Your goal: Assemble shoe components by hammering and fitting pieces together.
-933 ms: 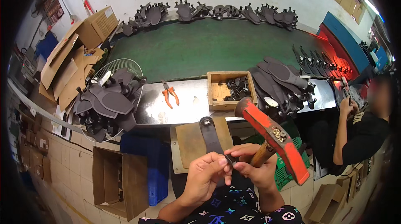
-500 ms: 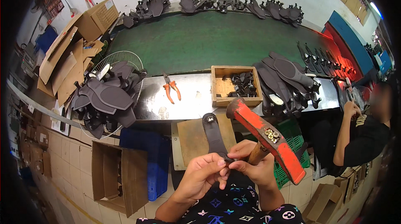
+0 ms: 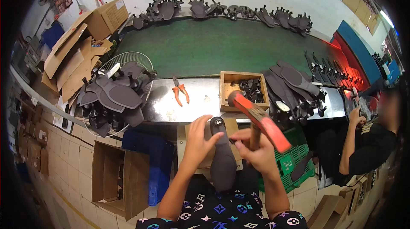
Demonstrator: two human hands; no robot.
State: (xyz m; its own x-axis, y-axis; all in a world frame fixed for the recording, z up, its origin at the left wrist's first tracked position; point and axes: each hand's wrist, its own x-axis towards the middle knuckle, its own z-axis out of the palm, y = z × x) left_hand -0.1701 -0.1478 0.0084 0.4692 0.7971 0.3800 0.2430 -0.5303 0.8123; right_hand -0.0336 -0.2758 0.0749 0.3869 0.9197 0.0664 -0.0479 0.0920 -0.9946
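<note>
A long dark grey shoe sole [image 3: 223, 165] lies lengthwise in front of me, its narrow end over a tan board [image 3: 232, 127]. On its left side my left hand [image 3: 198, 143] is open, fingers stretched forward and thumb reaching across the sole. My right hand [image 3: 258, 154] grips the wooden handle of a red-headed hammer [image 3: 261, 120], the head raised above the fist. Between that hand's thumb and forefinger is a small black piece [image 3: 232, 141], beside the sole. Similar black pieces lie in a wooden box [image 3: 223, 94] beyond the hammer.
Orange-handled pliers [image 3: 180, 94] rest on the metal bench, near a wire basket [image 3: 148, 64] heaped with soles. More soles [image 3: 294, 79] are piled right of the box. A green crate [image 3: 294, 160], blue crate [image 3: 161, 156] and cardboard box [image 3: 104, 169] flank me. A co-worker [image 3: 367, 143] sits at right.
My hands have moved apart. The left let go of the small black piece and spread beside the sole; the right keeps piece and hammer. More of the sole shows now.
</note>
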